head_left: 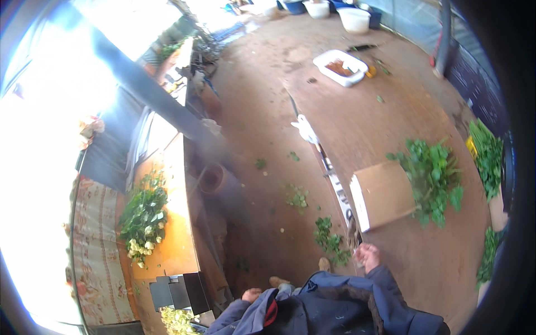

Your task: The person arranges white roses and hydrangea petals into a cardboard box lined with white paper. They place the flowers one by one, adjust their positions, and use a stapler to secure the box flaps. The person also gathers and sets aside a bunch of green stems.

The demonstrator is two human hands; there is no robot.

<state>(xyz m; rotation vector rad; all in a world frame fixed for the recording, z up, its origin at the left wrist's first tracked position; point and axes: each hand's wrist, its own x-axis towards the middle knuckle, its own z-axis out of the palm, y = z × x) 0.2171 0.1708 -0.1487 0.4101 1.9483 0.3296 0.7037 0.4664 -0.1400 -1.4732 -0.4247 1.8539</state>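
Observation:
My right hand (367, 257) is at the near left edge of the brown table, its fingers curled together. Whatever they may hold is too small to make out. Just beyond it, a cardboard wrap (384, 194) lies on the tabletop with a bunch of green leafy stems (432, 181) sticking out of its right end. Low by my body, my left hand (251, 295) hangs near the orange table on the left. It is small and blurred, so its fingers do not show clearly.
A bunch of pale roses (144, 218) lies on the orange table (177, 245), with dark boxes (177, 293) at its near end. The brown table (357, 128) bears a white tray (341, 68). Fallen leaves (330, 240) litter the floor; buckets (354, 20) stand far back. A post (145, 84) slants across.

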